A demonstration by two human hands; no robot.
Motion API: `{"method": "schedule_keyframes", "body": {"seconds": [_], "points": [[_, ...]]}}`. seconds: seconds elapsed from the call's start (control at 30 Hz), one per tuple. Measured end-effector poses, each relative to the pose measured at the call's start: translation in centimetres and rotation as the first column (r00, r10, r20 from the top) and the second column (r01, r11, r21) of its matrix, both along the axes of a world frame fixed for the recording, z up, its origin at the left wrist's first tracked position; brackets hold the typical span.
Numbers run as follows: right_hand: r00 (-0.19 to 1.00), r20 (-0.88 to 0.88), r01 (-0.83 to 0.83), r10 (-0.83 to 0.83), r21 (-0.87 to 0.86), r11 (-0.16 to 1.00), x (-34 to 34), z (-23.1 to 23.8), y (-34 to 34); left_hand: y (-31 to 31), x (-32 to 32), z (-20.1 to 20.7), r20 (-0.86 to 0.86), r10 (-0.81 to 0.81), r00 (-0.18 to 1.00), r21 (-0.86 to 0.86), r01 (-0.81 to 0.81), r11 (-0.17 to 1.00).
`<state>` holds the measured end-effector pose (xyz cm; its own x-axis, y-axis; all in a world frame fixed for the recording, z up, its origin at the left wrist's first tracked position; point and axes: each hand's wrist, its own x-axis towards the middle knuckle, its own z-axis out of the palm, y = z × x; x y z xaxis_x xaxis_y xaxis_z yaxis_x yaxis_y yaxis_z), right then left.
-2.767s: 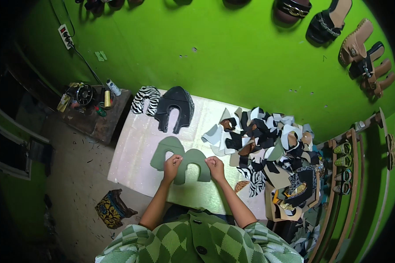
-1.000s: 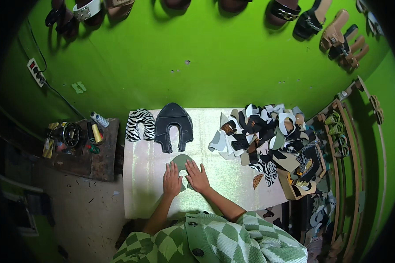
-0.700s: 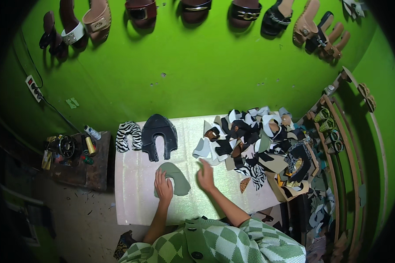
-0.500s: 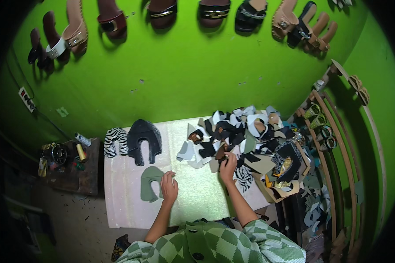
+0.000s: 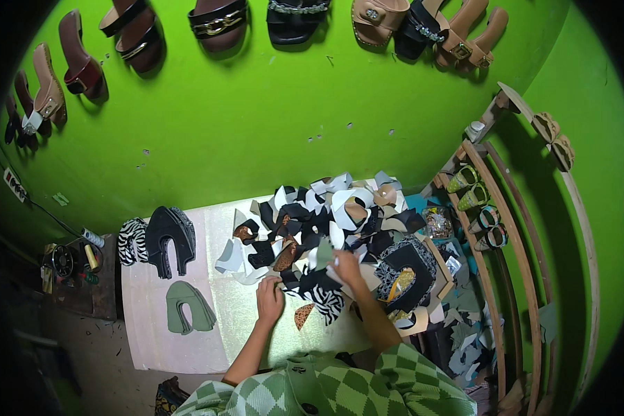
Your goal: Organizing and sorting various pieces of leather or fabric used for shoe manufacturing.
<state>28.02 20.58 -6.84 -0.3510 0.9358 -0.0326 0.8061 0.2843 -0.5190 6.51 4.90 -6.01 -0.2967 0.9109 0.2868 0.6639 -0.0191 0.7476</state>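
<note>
A heap of cut material scraps in black, white, tan and animal prints covers the right half of the table. At its near side my right hand pinches a small grey-green scrap, slightly blurred. My left hand rests at the heap's near-left edge, fingers extended beside a zebra-print scrap; nothing shows in its grasp. A leopard-print scrap lies in front of the heap. To the left sit stacked green U-shaped pieces, black U-shaped pieces and zebra-print U-shaped pieces.
Sandals hang along the green wall. A wooden rack with more sandals stands at the right. An open box holding black patterned pieces is by the table's right edge. A small dark side table with tools stands left.
The view has shifted right. My left hand has left the green U-shaped piece and moved to the heap. My right hand now has a green scrap; the leopard-print scrap lies exposed.
</note>
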Motion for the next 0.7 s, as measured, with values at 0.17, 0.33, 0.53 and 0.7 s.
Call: {"method": "schedule_keyframes", "body": {"seconds": [0.17,0.33,0.53,0.7], "points": [[0.95,-0.234,-0.243,0.204,-0.151,0.958,0.1,-0.8,-3.1,2.1,2.2,0.4,0.035,-0.093,0.995,-0.054,0.095,0.994],[0.904,-0.345,-0.281,0.252,-0.036,0.959,2.8,2.0,1.2,4.3,3.9,0.7,0.052,-0.27,0.962,-0.13,0.274,0.953],[0.928,0.092,0.278,-0.361,0.474,0.836,6.1,7.6,7.1,4.9,4.6,0.6,0.103,-0.23,0.968,-0.147,0.243,0.959],[0.837,0.242,0.415,-0.491,0.305,0.857,9.8,6.5,8.5,5.2,4.3,1.3,0.2,-0.226,0.953,-0.089,0.247,0.965]]}}
